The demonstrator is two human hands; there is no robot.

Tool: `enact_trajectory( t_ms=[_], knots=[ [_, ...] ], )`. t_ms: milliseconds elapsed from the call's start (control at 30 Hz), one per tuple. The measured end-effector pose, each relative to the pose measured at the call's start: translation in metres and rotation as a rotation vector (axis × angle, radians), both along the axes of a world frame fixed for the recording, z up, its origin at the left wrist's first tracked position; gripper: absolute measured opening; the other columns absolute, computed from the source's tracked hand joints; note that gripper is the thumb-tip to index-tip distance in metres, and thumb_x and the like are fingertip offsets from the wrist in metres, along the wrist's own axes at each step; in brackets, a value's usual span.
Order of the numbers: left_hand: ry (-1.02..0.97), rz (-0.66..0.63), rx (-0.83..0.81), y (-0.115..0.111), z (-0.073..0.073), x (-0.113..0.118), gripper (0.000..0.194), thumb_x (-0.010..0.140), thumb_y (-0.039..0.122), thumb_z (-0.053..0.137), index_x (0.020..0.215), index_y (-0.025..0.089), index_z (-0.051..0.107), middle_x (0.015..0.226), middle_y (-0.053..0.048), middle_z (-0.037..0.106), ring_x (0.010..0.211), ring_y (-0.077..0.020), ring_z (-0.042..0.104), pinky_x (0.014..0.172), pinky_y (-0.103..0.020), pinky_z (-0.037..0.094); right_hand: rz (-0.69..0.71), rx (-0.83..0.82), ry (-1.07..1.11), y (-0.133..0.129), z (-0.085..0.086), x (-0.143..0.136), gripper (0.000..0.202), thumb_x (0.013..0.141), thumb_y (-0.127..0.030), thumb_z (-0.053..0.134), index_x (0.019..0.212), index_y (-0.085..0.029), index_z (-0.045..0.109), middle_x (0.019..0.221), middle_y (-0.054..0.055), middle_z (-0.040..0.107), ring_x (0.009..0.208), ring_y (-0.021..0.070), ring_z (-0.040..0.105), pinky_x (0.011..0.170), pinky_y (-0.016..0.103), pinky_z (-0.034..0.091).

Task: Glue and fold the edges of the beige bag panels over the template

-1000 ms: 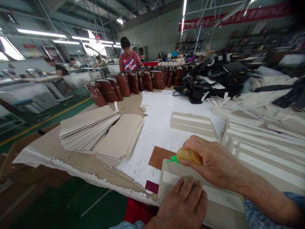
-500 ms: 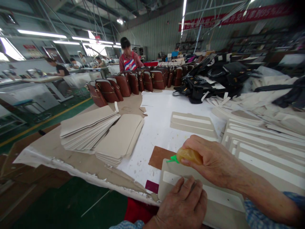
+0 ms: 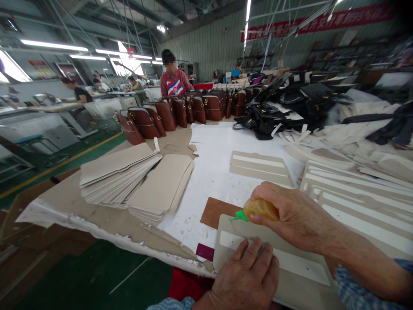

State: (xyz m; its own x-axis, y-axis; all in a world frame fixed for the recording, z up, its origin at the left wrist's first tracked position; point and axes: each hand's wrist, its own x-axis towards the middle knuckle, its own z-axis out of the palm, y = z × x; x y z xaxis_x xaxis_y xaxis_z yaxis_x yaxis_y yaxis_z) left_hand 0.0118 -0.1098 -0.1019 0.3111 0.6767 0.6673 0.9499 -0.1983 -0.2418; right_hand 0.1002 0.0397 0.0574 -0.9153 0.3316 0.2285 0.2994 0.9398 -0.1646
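I had my right hand (image 3: 287, 213) closed around a soft amber squeeze bottle (image 3: 262, 209), thumb and fingers pinching its body, with its green nozzle (image 3: 239, 216) pointing left and slightly down over a beige panel (image 3: 251, 230). The tip sat near the panel's far left corner; whether it touched the surface I could not tell. My left hand (image 3: 247, 273) was pressed palm down, 4 fingers extended, across the near part of that same panel, covering part of its white strip (image 3: 300, 265). The panel lay flat at the table's near edge, just in front of me. A brown leather piece (image 3: 214, 213) lay partly under its far left corner, and a maroon piece (image 3: 205, 251) lay just beside its left edge. Farther left were 2 stacks of beige pieces, a fanned stack (image 3: 116, 176) and a neater stack (image 3: 161, 181). Beyond my right hand, 1 pale panel (image 3: 258, 170) lay on the white sheet (image 3: 216, 148), while overlapping striped panels (image 3: 364, 211) spread to the right. Brown bags (image 3: 167, 116) lined the far side beside heaped black bags (image 3: 264, 118), and 1 co-worker (image 3: 176, 84) was behind the brown row.
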Motion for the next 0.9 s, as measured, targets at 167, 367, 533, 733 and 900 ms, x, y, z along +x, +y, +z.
enact_trajectory(
  t_ms=[167,367,533,733,900],
  knots=[
    [-0.006,-0.018,-0.054,-0.001,0.000,-0.001,0.049,0.103,0.048,0.049,0.134,0.014,0.064,0.142,-0.009,0.066,0.131,-0.0270,0.059,0.109,-0.042,0.048,-0.021,-0.009,0.027,0.003,0.002,0.009,0.017,0.093,-0.041,0.063,0.087,-0.025,0.062,0.079,0.000,0.065,0.063,0.0184,0.059,0.054,0.029,0.037],
    [-0.028,-0.010,-0.049,-0.003,0.007,0.000,0.046,0.105,0.046,0.045,0.131,0.015,0.066,0.139,-0.005,0.069,0.130,-0.0253,0.060,0.110,-0.039,0.047,-0.035,-0.031,0.024,0.007,0.005,0.018,0.018,0.093,-0.043,0.063,0.088,-0.026,0.062,0.076,0.000,0.065,0.062,0.0199,0.059,0.054,0.031,0.037],
    [-0.012,0.008,-0.055,-0.003,0.009,0.000,0.038,0.104,0.038,0.046,0.130,0.017,0.066,0.140,-0.003,0.069,0.131,-0.0236,0.059,0.113,-0.038,0.044,-0.085,-0.086,0.026,0.011,0.003,0.026,0.021,0.091,-0.047,0.065,0.087,-0.027,0.062,0.077,0.001,0.067,0.067,0.0220,0.062,0.058,0.033,0.039],
    [-0.014,-0.001,-0.121,-0.005,0.011,-0.002,0.056,0.105,0.057,0.041,0.137,0.016,0.062,0.145,-0.005,0.065,0.135,-0.0247,0.055,0.116,-0.039,0.040,-0.167,-0.164,-0.030,0.010,0.007,0.034,0.026,0.090,-0.052,0.063,0.086,-0.026,0.062,0.082,0.002,0.070,0.073,0.0233,0.063,0.060,0.034,0.041],
    [-0.010,0.002,-0.141,-0.007,0.013,-0.003,0.059,0.105,0.059,0.040,0.139,0.016,0.060,0.147,-0.004,0.064,0.138,-0.0248,0.052,0.118,-0.039,0.036,-0.195,-0.176,-0.037,0.007,0.010,0.041,0.028,0.091,-0.052,0.060,0.082,-0.026,0.060,0.079,0.002,0.069,0.072,0.0225,0.062,0.061,0.033,0.040]
  ],
)
